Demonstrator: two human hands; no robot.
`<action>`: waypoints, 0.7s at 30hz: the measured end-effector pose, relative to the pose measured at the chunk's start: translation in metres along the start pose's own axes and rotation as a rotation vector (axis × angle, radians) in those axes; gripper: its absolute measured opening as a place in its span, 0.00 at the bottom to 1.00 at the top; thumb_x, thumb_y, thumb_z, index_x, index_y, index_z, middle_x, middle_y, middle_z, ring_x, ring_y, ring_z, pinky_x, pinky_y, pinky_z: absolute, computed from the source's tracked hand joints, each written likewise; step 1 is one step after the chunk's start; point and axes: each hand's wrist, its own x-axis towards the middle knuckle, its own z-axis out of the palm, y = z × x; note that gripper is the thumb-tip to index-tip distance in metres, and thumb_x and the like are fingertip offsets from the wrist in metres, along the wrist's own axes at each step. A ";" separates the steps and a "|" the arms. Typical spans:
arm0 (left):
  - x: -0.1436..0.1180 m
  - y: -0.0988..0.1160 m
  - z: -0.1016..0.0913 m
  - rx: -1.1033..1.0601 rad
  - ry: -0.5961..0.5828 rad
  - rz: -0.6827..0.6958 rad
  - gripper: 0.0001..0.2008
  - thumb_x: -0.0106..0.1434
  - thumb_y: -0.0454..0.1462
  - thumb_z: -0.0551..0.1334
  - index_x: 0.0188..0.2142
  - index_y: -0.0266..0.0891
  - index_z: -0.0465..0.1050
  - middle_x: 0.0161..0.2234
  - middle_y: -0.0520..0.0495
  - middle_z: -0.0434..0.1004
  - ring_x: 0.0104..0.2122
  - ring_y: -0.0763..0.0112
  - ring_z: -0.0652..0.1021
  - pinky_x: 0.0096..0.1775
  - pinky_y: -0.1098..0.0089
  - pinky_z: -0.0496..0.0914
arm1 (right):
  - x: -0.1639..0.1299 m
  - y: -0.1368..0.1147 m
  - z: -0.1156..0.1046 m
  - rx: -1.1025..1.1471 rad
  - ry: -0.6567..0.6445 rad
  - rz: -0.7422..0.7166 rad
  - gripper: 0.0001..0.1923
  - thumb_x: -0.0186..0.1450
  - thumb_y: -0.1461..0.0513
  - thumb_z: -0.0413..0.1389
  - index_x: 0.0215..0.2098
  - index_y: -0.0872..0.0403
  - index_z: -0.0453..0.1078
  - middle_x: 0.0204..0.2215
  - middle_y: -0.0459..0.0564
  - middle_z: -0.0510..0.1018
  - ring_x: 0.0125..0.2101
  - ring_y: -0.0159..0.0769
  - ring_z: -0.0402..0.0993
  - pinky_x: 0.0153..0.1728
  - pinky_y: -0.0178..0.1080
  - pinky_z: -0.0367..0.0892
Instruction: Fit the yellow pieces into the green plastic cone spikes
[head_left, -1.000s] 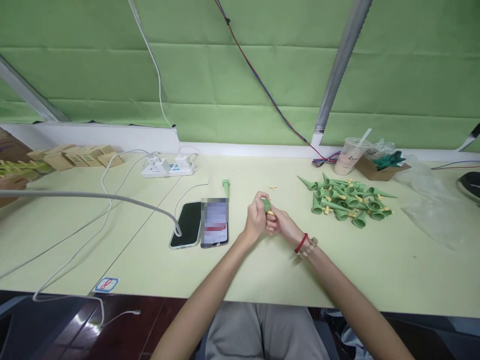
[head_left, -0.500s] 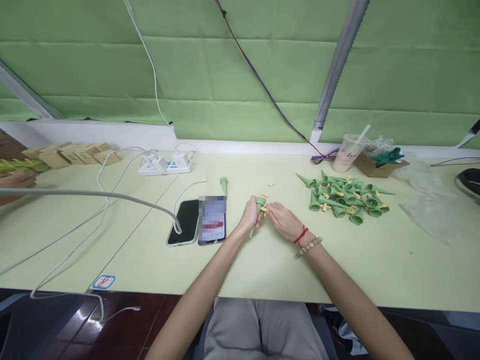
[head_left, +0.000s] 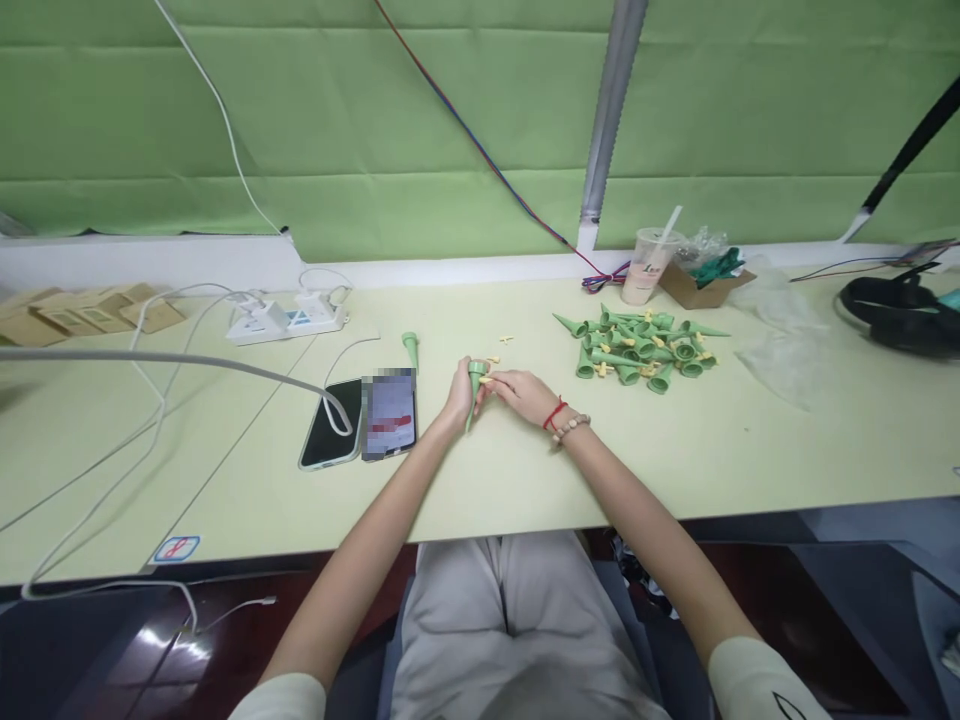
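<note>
My left hand is closed around a green plastic spike, its wide round end up and its point down toward me. Against the upper side of that spike, my right hand pinches a small yellow piece. Just beyond the hands lie a loose yellow piece and a yellow cross-shaped piece. Another green spike is on the table behind the phones. To the right, a pile of green spikes has several yellow pieces mixed in.
Two phones lie left of my hands, with a white cable across one. A power strip, small cardboard boxes, a drink cup, an open carton, plastic bags and a black strap stand along the back.
The camera view has turned right, so everything sits further left in the picture. My hands keep the green spike and yellow piece together. The other person's hand at far left has left view.
</note>
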 end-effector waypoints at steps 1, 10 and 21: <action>0.001 -0.002 -0.001 0.007 0.004 -0.002 0.19 0.61 0.44 0.38 0.25 0.39 0.61 0.06 0.57 0.53 0.06 0.77 0.53 0.08 0.77 0.46 | 0.000 0.002 0.000 0.008 -0.006 0.009 0.18 0.68 0.58 0.41 0.32 0.55 0.70 0.26 0.46 0.72 0.28 0.29 0.65 0.31 0.31 0.55; 0.002 -0.010 -0.003 0.000 0.010 0.059 0.20 0.60 0.48 0.39 0.25 0.39 0.60 0.05 0.58 0.51 0.05 0.78 0.53 0.09 0.77 0.45 | -0.001 -0.001 0.002 -0.040 -0.017 0.034 0.17 0.68 0.57 0.41 0.33 0.54 0.69 0.25 0.46 0.72 0.27 0.29 0.65 0.30 0.31 0.55; -0.005 -0.010 0.000 -0.011 0.085 0.080 0.20 0.60 0.48 0.39 0.21 0.39 0.57 0.06 0.58 0.48 0.07 0.79 0.52 0.11 0.77 0.46 | -0.001 -0.009 0.009 -0.108 -0.005 -0.001 0.17 0.69 0.59 0.37 0.31 0.53 0.65 0.27 0.49 0.73 0.29 0.33 0.67 0.34 0.34 0.59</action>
